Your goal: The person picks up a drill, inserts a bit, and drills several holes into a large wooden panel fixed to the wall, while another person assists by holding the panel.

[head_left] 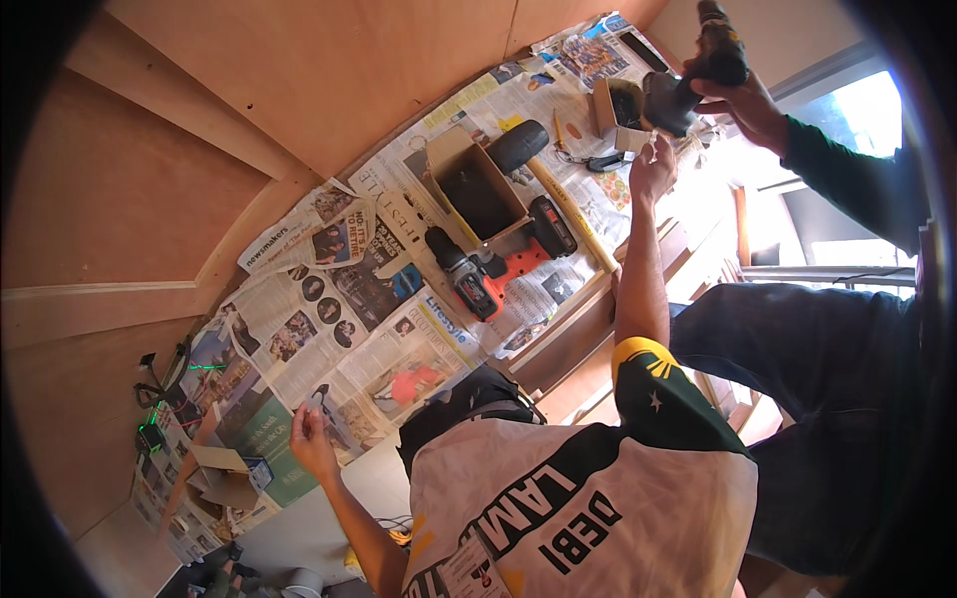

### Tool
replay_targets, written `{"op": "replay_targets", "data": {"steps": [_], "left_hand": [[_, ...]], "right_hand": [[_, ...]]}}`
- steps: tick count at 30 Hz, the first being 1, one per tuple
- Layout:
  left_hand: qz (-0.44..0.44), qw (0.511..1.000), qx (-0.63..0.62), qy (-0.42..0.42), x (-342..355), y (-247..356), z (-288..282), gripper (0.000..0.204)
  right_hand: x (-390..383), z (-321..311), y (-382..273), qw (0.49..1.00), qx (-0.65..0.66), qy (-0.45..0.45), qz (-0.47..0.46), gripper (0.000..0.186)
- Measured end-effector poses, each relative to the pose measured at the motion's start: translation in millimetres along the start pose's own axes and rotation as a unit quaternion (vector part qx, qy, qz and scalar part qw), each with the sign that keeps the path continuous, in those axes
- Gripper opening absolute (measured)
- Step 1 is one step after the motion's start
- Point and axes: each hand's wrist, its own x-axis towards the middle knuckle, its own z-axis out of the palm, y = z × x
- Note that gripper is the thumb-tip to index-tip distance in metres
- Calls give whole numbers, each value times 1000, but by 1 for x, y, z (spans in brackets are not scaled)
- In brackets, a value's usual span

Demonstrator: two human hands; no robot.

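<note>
I see the small box [602, 108] just past the bent right hand [655, 171], whose hold I can't tell, and far from the half-curled, empty-looking left hand [314, 442].

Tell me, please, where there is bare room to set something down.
Between the wooden wall, orange drill and left hand, the newspaper looks bare. It is crowded around the open box and at the right hand, where a co-worker's hand holds a dark drill.
</note>
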Motion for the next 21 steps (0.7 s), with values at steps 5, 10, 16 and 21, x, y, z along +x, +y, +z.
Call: {"op": "replay_targets", "data": {"steps": [5, 10, 16, 21], "left_hand": [[20, 997, -15, -72, 28, 13, 30, 37], [88, 984, -2, -154, 38, 49, 75, 37], [84, 984, -26, -157, 12, 59, 74, 35], [8, 997, 2, -74, -2, -8, 13, 33]], "right_hand": [[-1, -27, -38, 993, 21, -116, 1, 20], [-29, -8, -115, 932, 148, -324, -63, 23], [65, 36, 33, 992, -78, -49, -86, 23], [116, 69, 41, 978, -8, -206, 33, 22]]}}
